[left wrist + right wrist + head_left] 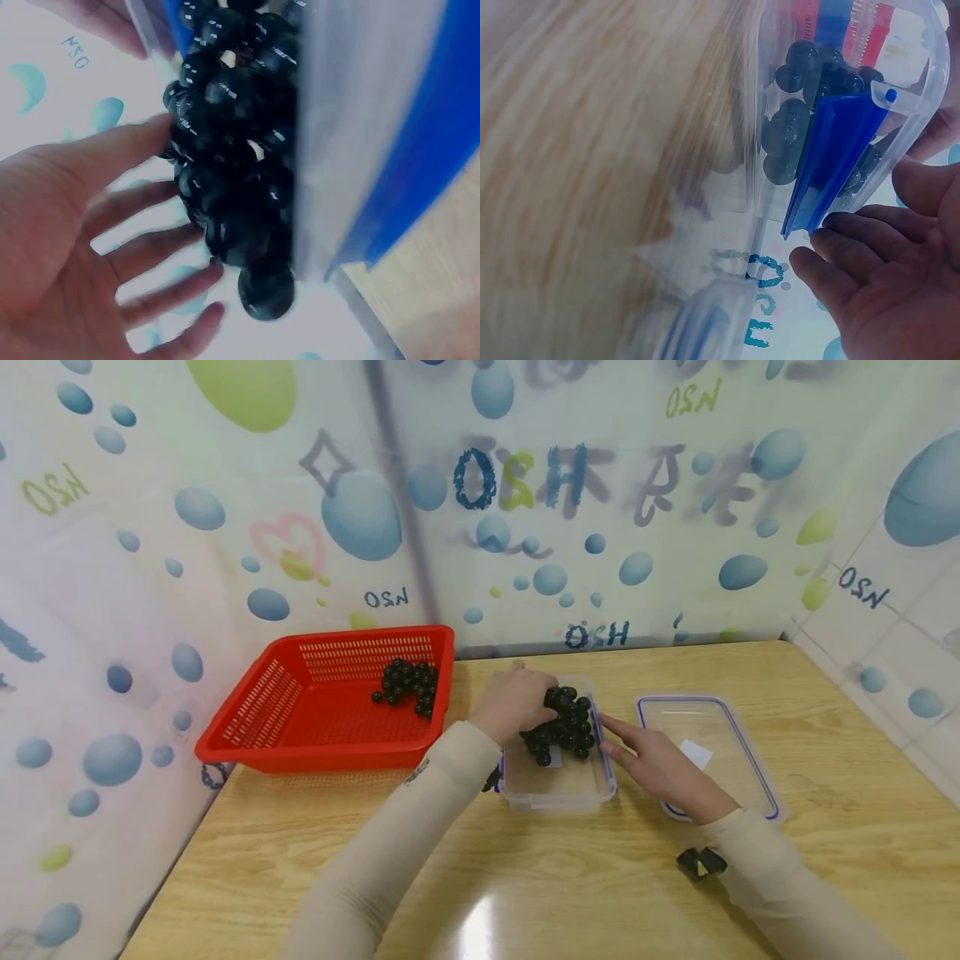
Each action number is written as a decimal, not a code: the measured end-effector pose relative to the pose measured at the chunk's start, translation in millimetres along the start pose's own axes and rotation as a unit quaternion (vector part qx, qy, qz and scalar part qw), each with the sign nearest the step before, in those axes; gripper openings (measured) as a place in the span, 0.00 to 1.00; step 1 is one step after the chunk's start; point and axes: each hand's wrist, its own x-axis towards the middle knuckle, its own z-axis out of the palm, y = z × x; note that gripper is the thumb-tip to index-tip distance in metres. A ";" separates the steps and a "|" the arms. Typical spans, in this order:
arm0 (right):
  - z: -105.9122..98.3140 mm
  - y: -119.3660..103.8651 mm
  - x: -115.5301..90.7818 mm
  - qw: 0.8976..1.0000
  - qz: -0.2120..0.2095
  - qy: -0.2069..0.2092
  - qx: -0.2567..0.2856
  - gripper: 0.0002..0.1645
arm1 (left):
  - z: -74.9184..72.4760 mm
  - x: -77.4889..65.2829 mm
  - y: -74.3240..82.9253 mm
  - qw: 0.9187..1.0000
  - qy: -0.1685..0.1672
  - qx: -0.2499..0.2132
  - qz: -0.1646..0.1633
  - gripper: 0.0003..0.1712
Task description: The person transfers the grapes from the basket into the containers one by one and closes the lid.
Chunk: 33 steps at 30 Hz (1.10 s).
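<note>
A bunch of black grapes [572, 727] lies in a clear plastic container [558, 799] with blue clips on its sides. My left hand [517, 700] reaches over the container's left side and touches the bunch. The left wrist view shows this hand [82, 225] with its fingers spread and its thumb against the grapes [225, 142]; some fingertips pass behind them. At the container's right wall rests my right hand [667, 770], fingers extended. From the right wrist, that hand [900, 277] appears beside the blue clip [836, 154], and grapes [781, 139] show through the wall.
To the left stands a red slotted basket [330, 722] with more black grapes [408, 681] in its right end. A clear lid with a blue seal [731, 739] lies right of the container. A patterned curtain [525, 560] hangs behind the wooden table [540, 877].
</note>
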 end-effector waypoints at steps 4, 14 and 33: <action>0.4 -0.2 1.0 1.000 -0.004 0.000 0.004 0.34 | 7.4 -1.8 -9.0 0.998 0.011 -0.043 0.039 0.28; 0.8 -0.4 2.4 1.000 -0.006 -0.009 0.014 0.34 | 20.0 5.4 -25.5 0.987 -0.010 -0.140 0.078 0.31; 1.1 1.7 2.3 0.999 0.021 -0.014 0.029 0.33 | 42.9 13.9 -30.6 0.976 -0.029 -0.149 0.156 0.32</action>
